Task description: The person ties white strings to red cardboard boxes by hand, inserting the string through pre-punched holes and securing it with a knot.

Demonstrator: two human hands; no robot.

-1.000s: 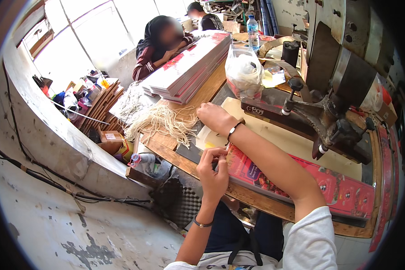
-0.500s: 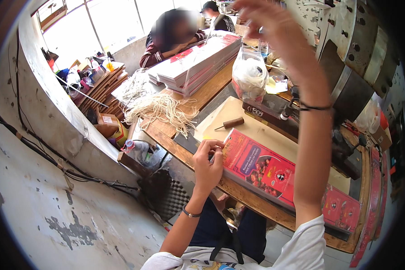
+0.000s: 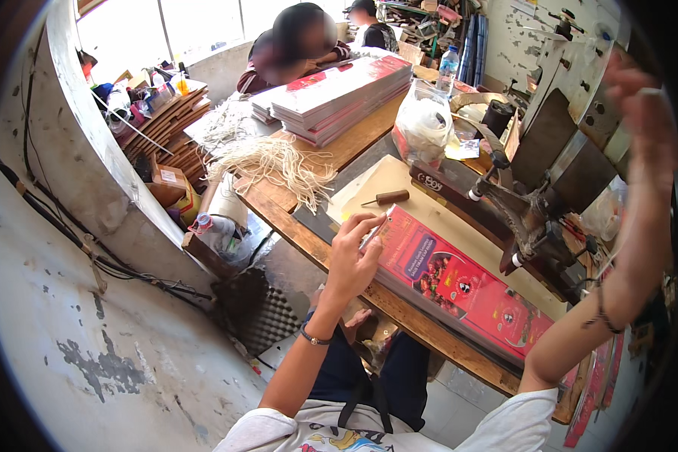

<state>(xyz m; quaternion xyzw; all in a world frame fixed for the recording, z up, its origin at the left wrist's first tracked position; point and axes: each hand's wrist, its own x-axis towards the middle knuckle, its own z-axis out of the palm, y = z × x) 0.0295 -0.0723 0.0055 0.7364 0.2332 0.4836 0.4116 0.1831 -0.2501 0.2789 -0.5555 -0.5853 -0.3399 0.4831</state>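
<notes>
A long red printed stack of sheets point(image 3: 459, 282) lies along the near edge of the workbench, with a small eyelet hole at its far left end. My left hand point(image 3: 356, 252) is closed on that end, thumb and fingers at the corner by the hole. High at the far right is my right hand point(image 3: 640, 98), raised well away from the stack. Motion smears its fingers, so I cannot make out what they hold, if anything. Just beyond the stack's left end lies an awl point(image 3: 388, 197) with a brown wooden handle.
Loose white cords point(image 3: 282, 169) lie at the bench's left. Behind them are piled red-topped stacks point(image 3: 339, 98) and a person point(image 3: 260, 64) leaning over the bench. A filled plastic bag point(image 3: 422, 124) and a dark metal machine point(image 3: 520, 203) stand beyond the tan board point(image 3: 361, 184).
My right hand has swung from above the bench out to the far right. My left hand stays at the stack's end. The view has shifted slightly.
</notes>
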